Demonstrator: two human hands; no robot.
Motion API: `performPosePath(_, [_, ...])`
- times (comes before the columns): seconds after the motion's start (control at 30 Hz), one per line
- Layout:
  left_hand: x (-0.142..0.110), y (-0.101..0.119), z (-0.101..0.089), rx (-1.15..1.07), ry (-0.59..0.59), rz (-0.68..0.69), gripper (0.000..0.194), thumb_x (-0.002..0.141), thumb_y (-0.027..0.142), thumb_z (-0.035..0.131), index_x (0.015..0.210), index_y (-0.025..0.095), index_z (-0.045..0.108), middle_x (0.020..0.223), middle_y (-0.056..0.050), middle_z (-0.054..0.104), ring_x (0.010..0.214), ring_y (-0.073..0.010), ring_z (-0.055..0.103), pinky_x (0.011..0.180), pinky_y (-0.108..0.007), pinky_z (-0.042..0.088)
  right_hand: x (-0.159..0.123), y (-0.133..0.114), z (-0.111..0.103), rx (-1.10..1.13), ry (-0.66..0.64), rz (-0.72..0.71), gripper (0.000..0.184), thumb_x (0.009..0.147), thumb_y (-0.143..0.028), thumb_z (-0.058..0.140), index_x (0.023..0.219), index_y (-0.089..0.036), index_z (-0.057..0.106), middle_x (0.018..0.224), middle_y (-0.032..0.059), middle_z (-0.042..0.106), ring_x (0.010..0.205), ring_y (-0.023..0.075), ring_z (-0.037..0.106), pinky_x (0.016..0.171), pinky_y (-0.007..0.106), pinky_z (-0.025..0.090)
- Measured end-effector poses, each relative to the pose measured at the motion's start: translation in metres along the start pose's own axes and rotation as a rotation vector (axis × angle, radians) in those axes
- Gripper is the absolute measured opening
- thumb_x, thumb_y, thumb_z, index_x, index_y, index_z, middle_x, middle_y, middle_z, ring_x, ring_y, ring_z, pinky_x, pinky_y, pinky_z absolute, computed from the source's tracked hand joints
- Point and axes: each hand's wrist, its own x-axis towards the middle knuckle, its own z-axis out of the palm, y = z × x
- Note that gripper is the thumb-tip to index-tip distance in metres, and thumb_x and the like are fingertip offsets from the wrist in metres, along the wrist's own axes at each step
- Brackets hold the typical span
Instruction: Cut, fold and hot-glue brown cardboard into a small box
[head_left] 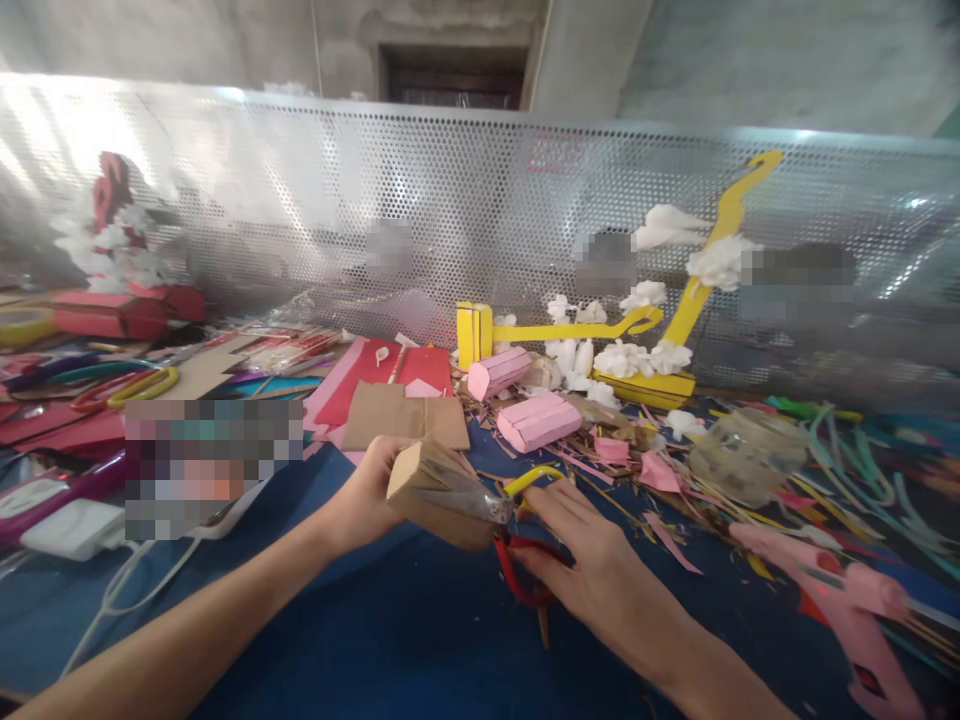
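Observation:
My left hand [371, 495] is closed on a piece of brown cardboard [420, 495], folded into a small block shape. A pair of scissors [532, 480] with one yellow and one red handle is in my right hand [589, 550], its fingers through the handle loops. The scissors' blades lie against the right end of the cardboard. Just behind my hands rests a flat cardboard sheet [405, 418]. Beyond the scissors are two pink paper-covered blocks, one of them the nearer pink block [538, 420].
A pink glue gun [840, 600] lies at the right, near a clear jar [750, 455]. Yellow shapes [645, 388] with white puffs stand by the perforated metal screen [420, 200]. White cables and a charger [75, 527] are at the left. Paper scraps litter the blue table [360, 640].

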Motion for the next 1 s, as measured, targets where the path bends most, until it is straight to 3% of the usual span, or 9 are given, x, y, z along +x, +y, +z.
performPosePath(0.37, [-0.001, -0.006, -0.004, 0.006, 0.041, -0.023, 0.022, 0.072, 0.017, 0.081, 0.094, 0.013, 0.083, 0.095, -0.01, 0.084, 0.085, -0.0239, 0.077, 0.078, -0.03, 0.06, -0.003, 0.005, 0.001, 0.022, 0.021, -0.021, 0.021, 0.094, -0.012, 0.056, 0.111, -0.022, 0.065, 0.096, 0.0069, 0.071, 0.092, 0.0246, 0.069, 0.082, 0.037, 0.06])
performPosePath(0.53, [-0.002, -0.011, -0.004, -0.025, 0.103, -0.091, 0.025, 0.071, 0.017, 0.082, 0.095, 0.017, 0.078, 0.09, -0.006, 0.081, 0.074, -0.0187, 0.072, 0.068, -0.027, 0.059, 0.001, 0.005, 0.003, 0.15, 0.052, 0.175, 0.007, 0.094, -0.027, 0.061, 0.101, -0.024, 0.061, 0.086, 0.0022, 0.066, 0.073, 0.0192, 0.063, 0.069, 0.03, 0.055])
performPosePath(0.63, [-0.004, -0.012, 0.0, -0.214, 0.09, -0.179, 0.023, 0.078, 0.024, 0.081, 0.099, 0.018, 0.074, 0.089, -0.006, 0.078, 0.072, -0.0176, 0.071, 0.064, -0.026, 0.059, 0.001, 0.008, 0.002, 0.251, 0.036, 0.313, 0.024, 0.089, -0.041, 0.07, 0.09, -0.024, 0.054, 0.074, -0.0039, 0.053, 0.062, 0.0153, 0.051, 0.058, 0.027, 0.049])
performPosePath(0.73, [-0.003, -0.009, 0.003, -0.419, 0.083, -0.292, 0.029, 0.08, 0.027, 0.082, 0.105, 0.018, 0.072, 0.094, -0.007, 0.076, 0.073, -0.018, 0.072, 0.066, -0.029, 0.061, -0.003, 0.011, -0.002, 0.302, -0.024, 0.323, 0.031, 0.088, -0.044, 0.071, 0.102, -0.024, 0.052, 0.083, -0.0029, 0.054, 0.07, 0.0161, 0.053, 0.063, 0.027, 0.051])
performPosePath(0.83, [0.0, -0.003, 0.003, -0.509, 0.048, -0.373, 0.033, 0.076, 0.027, 0.086, 0.104, 0.018, 0.071, 0.084, -0.004, 0.075, 0.062, -0.0133, 0.069, 0.057, -0.024, 0.058, -0.006, 0.009, -0.005, 0.238, -0.107, 0.282, 0.043, 0.091, -0.044, 0.068, 0.122, -0.024, 0.047, 0.103, 0.0036, 0.059, 0.089, 0.021, 0.06, 0.073, 0.031, 0.054])
performPosePath(1.0, [0.003, -0.001, 0.001, -0.561, -0.019, -0.383, 0.032, 0.078, 0.035, 0.086, 0.1, 0.017, 0.071, 0.076, -0.004, 0.076, 0.052, -0.0109, 0.065, 0.048, -0.019, 0.053, -0.002, 0.007, -0.001, 0.125, -0.06, 0.291, 0.044, 0.087, -0.039, 0.075, 0.117, -0.023, 0.049, 0.114, 0.0078, 0.058, 0.1, 0.0251, 0.059, 0.088, 0.038, 0.053])
